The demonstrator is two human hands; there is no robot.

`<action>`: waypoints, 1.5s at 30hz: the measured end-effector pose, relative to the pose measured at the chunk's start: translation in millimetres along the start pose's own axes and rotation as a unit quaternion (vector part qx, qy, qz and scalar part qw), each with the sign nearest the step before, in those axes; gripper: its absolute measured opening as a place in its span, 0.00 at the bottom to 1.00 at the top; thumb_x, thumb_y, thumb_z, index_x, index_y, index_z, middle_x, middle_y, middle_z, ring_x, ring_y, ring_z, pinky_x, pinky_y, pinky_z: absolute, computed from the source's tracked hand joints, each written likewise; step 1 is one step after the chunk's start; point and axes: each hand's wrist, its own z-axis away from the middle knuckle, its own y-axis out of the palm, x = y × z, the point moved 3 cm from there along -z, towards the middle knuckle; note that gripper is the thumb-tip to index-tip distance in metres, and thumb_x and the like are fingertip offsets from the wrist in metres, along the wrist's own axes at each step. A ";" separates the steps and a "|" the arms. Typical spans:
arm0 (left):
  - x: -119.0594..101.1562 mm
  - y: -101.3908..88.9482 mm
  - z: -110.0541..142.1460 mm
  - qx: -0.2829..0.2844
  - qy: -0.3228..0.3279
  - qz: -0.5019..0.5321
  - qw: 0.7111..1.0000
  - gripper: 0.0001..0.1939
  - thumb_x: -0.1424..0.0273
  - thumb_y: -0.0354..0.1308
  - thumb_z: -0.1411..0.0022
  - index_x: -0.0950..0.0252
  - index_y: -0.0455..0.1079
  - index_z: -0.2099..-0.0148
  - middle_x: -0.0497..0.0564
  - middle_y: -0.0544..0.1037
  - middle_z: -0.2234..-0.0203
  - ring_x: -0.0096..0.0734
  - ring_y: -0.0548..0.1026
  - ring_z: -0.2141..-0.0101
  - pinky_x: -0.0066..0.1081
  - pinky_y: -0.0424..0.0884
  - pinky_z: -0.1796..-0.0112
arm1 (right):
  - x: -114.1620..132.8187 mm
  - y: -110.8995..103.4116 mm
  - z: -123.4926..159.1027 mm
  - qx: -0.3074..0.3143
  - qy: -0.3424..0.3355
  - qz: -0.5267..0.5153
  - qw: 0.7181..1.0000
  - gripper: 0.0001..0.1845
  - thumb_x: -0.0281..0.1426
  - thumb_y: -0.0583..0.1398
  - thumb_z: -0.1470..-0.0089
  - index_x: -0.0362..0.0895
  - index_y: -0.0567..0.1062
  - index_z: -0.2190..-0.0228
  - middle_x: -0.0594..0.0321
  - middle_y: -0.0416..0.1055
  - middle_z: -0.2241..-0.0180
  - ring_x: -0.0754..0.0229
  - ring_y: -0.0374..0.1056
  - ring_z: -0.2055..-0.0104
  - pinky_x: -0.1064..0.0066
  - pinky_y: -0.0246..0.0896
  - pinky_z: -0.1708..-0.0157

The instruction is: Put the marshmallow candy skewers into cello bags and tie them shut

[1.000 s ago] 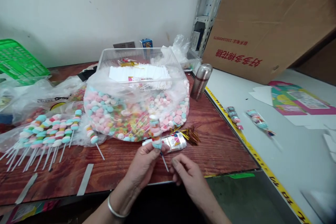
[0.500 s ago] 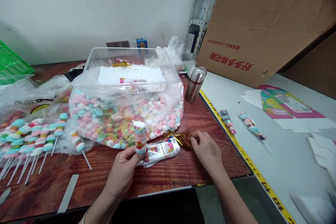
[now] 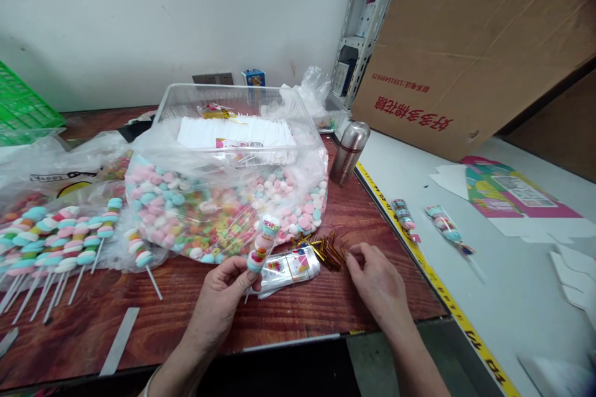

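Observation:
My left hand (image 3: 223,291) is closed around the lower end of a marshmallow skewer (image 3: 263,242) in a clear printed wrapper, its white stick pointing down and its top leaning right. Just right of a loose pile of gold twist ties (image 3: 331,251) is my right hand (image 3: 379,276), low over the wooden table (image 3: 298,316). Its thumb and forefinger are pinched together, and whatever is between them is too small to make out. Between the hands lies a banded stack of clear printed wrappers (image 3: 291,268), partly behind the left fingers.
Unwrapped marshmallow skewers (image 3: 60,239) lie at the left. A big bag of marshmallows (image 3: 223,205) stands behind the hands, with a clear bin (image 3: 237,96) of white sticks. A metal flask (image 3: 349,152) stands at the right; two wrapped skewers (image 3: 442,223) and a carton (image 3: 465,56) are beyond it.
My right hand has shifted slightly right, off the edge of the twist-tie pile. The wrapped skewer in my left hand has tipped from upright toward the right.

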 end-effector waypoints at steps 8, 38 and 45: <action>1.0 1.9 1.6 0.005 -0.003 0.010 1.000 0.10 0.62 0.64 0.43 0.65 0.73 0.67 0.45 0.74 0.79 0.25 0.68 0.74 0.25 0.63 0.67 | 13.4 14.5 2.2 -0.020 0.001 0.031 0.999 0.08 0.28 0.55 0.40 0.43 0.70 0.71 0.60 0.69 0.67 0.62 0.62 0.73 0.70 0.39 0.74; -26.0 28.6 4.8 -0.044 0.159 -0.189 0.968 0.06 0.69 0.55 0.38 0.64 0.73 0.63 0.52 0.74 0.70 0.32 0.71 0.67 0.30 0.67 0.65 | 125.8 21.4 72.0 0.050 0.003 -0.469 0.882 0.18 0.47 0.57 0.45 0.45 0.71 0.71 0.66 0.67 0.82 0.61 0.62 0.81 0.72 0.57 0.81; -5.1 49.8 -2.5 0.025 -0.107 0.242 0.964 0.18 0.61 0.68 0.51 0.69 0.68 0.67 0.41 0.61 0.84 0.16 0.52 0.83 0.21 0.46 0.81 | 127.0 21.8 68.8 -0.025 -0.018 -0.440 0.897 0.15 0.40 0.56 0.42 0.44 0.68 0.58 0.60 0.75 0.71 0.57 0.72 0.73 0.69 0.66 0.74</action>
